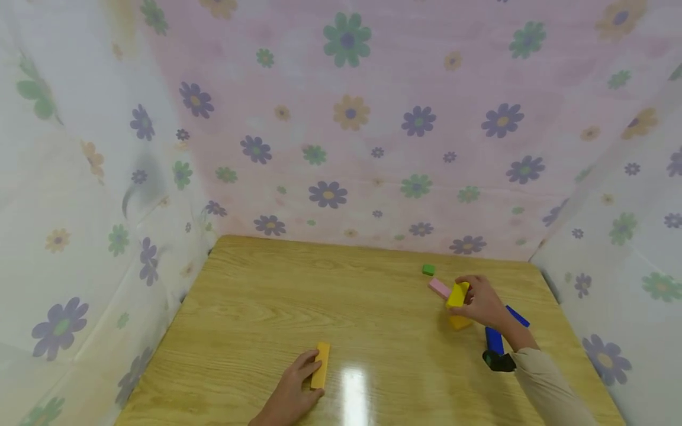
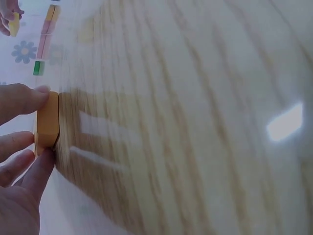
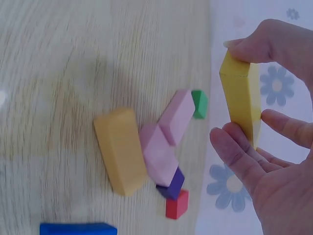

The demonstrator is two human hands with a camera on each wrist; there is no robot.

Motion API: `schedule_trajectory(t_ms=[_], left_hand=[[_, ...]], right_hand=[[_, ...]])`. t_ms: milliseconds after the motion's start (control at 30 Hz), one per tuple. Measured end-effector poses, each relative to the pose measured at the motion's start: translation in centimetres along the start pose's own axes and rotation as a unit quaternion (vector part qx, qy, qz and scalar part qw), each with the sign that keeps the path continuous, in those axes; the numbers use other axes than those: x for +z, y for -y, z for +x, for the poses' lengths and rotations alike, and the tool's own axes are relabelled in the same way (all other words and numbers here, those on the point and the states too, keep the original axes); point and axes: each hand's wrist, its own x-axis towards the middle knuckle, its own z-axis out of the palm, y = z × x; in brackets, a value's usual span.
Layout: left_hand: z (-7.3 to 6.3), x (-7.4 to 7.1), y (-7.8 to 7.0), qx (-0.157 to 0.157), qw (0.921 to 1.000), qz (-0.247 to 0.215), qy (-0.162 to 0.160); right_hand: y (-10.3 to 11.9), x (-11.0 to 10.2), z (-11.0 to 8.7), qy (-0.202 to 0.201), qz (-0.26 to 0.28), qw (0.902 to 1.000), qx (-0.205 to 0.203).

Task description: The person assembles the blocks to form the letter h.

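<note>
My left hand (image 1: 295,387) grips an orange block (image 1: 321,365) lying on the table near its front, thumb at one end and fingers at the other. In the left wrist view this orange block (image 2: 48,117) sits right at the tabletop. Over on the right, my right hand (image 1: 483,303) pinches a yellow block (image 1: 458,294) by its ends, raised above the table. The right wrist view shows the yellow block (image 3: 239,93) between thumb and fingertips. Below it lies another orange block (image 3: 121,152), beside two pink blocks (image 3: 159,155).
A green block (image 1: 428,270) lies toward the back. Purple (image 3: 171,184) and red (image 3: 177,204) blocks sit by the pink ones. Two blue blocks (image 1: 494,339) lie near my right forearm, by a black wrist device (image 1: 498,361). Flowered cloth walls (image 1: 346,177) enclose the wooden table (image 1: 240,296).
</note>
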Motion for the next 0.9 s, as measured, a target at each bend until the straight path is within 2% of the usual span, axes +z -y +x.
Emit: schedule_trajectory(t_ms=[400, 500, 733, 900], left_hand=[[-0.3, 0.0, 0.0, -0.014, 0.9985, -0.052, 0.013], [-0.4, -0.2, 0.0, -0.016, 0.9987, -0.049, 0.004], [-0.3, 0.3, 0.0, 0.016, 0.9985, -0.051, -0.013], [-0.5, 0.2, -0.2, 0.018, 0.9984, -0.051, -0.014]], right_hand=[[4.2, 2.4, -0.1, 0.005, 0.031, 0.9992, -0.024], [5.2, 3.1, 0.4, 0.013, 0.035, 0.9983, -0.045], [6.8, 3.6, 0.7, 0.015, 0.038, 0.9957, -0.084], [7.9, 4.5, 0.8, 0.026, 0.051, 0.9942, -0.092]])
